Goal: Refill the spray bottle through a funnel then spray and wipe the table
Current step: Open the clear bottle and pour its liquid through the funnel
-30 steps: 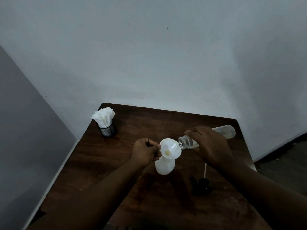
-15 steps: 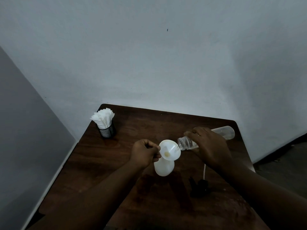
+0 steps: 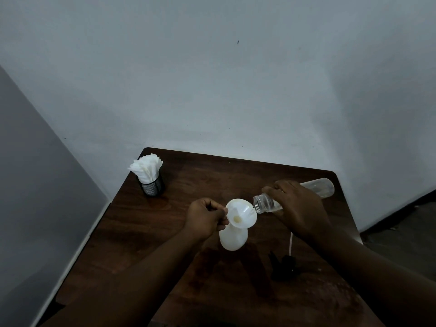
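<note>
Left hand [image 3: 206, 218], fingers curled, pinches the left rim of the white funnel [image 3: 240, 215] seated in the spray bottle [image 3: 233, 238] mid-counter [image 3: 200, 180]. Right hand [image 3: 299, 208] grips the clear bottle [image 3: 265, 204], tipped nearly level. Its long axis runs far-right to near-left, with the mouth just at the funnel's right rim.

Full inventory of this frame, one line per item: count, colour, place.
table: 1, dark brown wood, lower frame
spray bottle: 1, white, upright mid-table, head off
funnel: 1, white, seated in the spray bottle's neck
clear bottle: 1, transparent, tilted, mouth at the funnel rim
spray head: 1, black with white tube, lying right of the spray bottle
mesh cup: 1, black, far left table corner
napkins: one bunch, white, in the mesh cup
left hand: 1, pinches the funnel rim
right hand: 1, grips the clear bottle
</note>
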{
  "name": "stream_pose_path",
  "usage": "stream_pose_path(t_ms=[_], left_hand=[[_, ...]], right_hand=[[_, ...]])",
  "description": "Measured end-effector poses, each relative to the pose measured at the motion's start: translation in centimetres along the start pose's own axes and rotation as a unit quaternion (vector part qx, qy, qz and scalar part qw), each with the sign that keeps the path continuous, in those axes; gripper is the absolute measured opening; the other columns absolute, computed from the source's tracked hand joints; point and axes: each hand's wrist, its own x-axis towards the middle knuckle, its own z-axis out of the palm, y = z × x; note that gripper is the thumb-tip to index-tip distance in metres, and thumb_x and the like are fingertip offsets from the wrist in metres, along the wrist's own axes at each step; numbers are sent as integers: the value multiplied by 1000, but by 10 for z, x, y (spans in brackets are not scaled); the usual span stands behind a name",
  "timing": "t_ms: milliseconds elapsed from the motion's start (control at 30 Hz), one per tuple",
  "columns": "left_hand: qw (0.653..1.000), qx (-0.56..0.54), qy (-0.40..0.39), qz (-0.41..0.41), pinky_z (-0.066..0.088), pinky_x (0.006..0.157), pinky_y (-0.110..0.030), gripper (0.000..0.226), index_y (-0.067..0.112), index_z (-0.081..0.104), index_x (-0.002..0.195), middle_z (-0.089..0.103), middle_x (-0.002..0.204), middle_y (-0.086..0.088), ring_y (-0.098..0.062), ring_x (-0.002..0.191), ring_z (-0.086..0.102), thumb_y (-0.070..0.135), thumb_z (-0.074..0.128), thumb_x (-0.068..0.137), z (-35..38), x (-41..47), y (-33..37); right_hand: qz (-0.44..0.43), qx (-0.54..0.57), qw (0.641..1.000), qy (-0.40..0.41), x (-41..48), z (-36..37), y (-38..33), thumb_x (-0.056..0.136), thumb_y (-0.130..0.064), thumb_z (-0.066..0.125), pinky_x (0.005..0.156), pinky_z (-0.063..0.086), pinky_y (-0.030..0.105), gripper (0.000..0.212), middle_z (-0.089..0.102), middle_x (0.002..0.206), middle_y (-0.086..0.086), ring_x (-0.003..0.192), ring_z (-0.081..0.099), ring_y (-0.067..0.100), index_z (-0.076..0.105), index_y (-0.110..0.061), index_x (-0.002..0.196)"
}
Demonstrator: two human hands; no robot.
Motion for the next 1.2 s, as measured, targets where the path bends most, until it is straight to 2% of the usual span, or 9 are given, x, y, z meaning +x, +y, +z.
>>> stream_pose_path(t_ms=[600,1200], left_hand=[[1000,-2,4,0,62,62,-38,10,-8,66,92,73,76,-20,-25,65,73,1,71,89,0,-1,0],[1000,2,4,-3,63,64,-38,11,-7,66,94,74,76,-18,-25,67,74,2,71,89,0,-2,0]], right_hand=[[3,-10,1000,-11,1,2,1,82,-34,69,72,52,37,43,63,114,-4,103,61,21,61,-31,125],[-4,-14,1000,1,1,4,3,81,-32,75,73,52,37,46,63,115,-3,104,60,21,61,-31,125]])
